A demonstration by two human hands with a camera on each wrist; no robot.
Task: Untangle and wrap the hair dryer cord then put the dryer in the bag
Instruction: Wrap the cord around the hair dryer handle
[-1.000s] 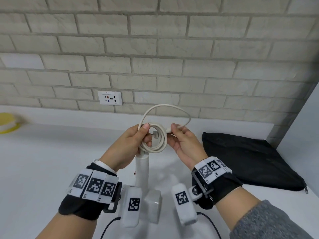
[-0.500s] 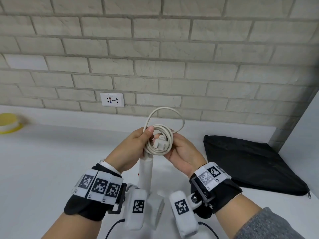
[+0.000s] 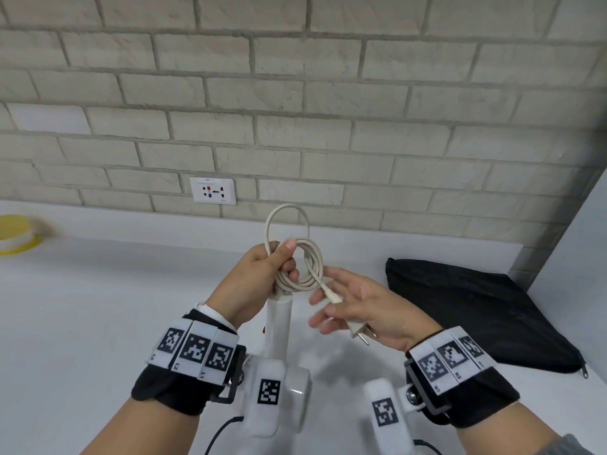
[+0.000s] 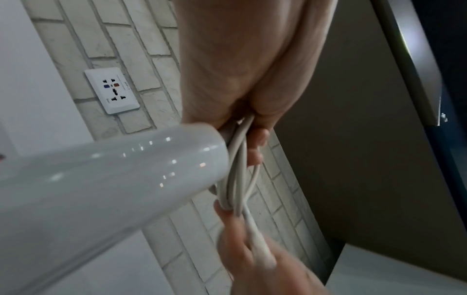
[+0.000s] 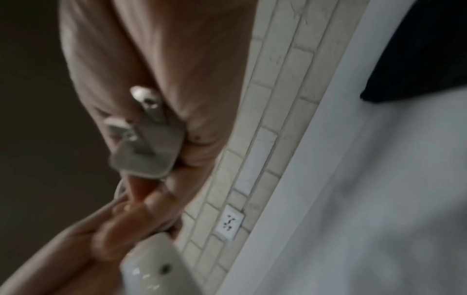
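The white hair dryer (image 3: 278,323) stands upright on the counter, handle up. My left hand (image 3: 289,261) grips the top of the handle and pinches the coiled beige cord (image 3: 307,274) against it with the thumb. One loop sticks up above that hand. The cord's end runs down into my right hand (image 3: 348,290), whose fingers are spread. The plug (image 3: 356,330) lies across its palm, prongs toward the wrist. The left wrist view shows the handle (image 4: 101,179) and the cord strands (image 4: 237,169) under my fingers. The right wrist view shows the plug (image 5: 149,147) against the palm. The black bag (image 3: 476,310) lies flat to the right.
A brick wall with a white socket (image 3: 213,191) runs behind the white counter (image 3: 98,307). A yellow round thing (image 3: 14,234) sits at the far left. A pale vertical panel (image 3: 574,274) closes off the right side beyond the bag.
The tall loop has shrunk as cord went into the coil. My right hand has let go of the coil, dropped lower right and opened, and the plug now lies in its palm.
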